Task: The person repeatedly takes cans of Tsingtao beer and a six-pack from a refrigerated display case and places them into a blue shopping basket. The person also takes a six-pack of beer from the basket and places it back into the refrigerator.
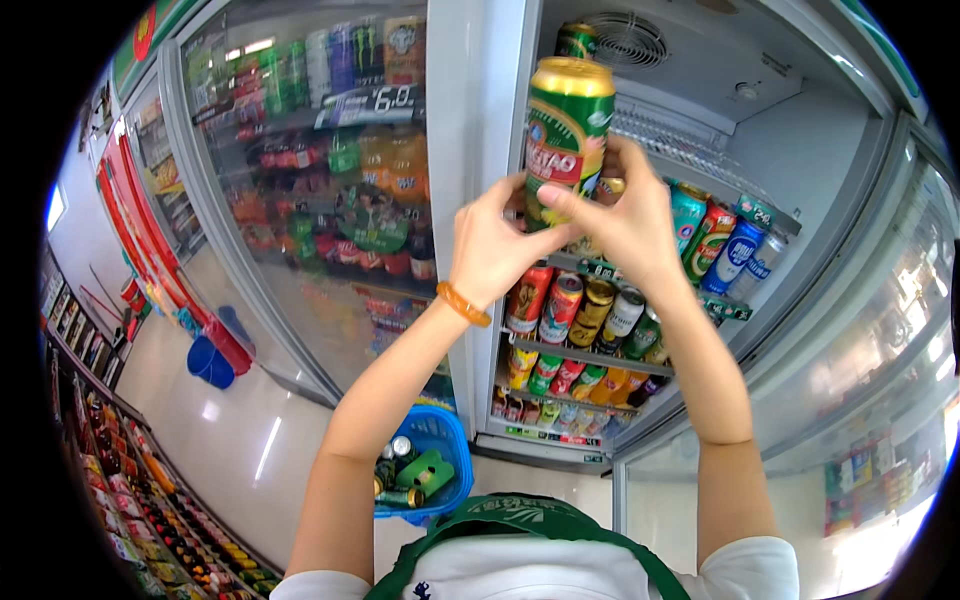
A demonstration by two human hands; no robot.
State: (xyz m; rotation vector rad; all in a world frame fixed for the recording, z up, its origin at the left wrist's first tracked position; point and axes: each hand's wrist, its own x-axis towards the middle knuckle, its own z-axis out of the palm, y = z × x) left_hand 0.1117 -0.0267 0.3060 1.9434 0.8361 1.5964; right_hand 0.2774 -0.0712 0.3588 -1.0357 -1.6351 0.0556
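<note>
Both my hands are raised in front of an open drinks fridge, around a tall green beer can [570,120] with a gold top. The can stands upright. My right hand [635,215] grips its lower right side, the thumb lying across the front near the base. At the can's lower left, my left hand [492,240] closes on it, with some fingers hidden behind. An amber-coloured bangle [463,304] sits on my left wrist. Behind the can, another green can [577,41] stands on the top shelf.
Lower shelves hold rows of cans, including a blue can [738,256] and a red can [528,298]. The open glass door [800,370] is at the right, a closed glass door [330,200] at the left. Below, a blue basket [462,465] holds several cans. A blue bucket [210,362] stands farther left.
</note>
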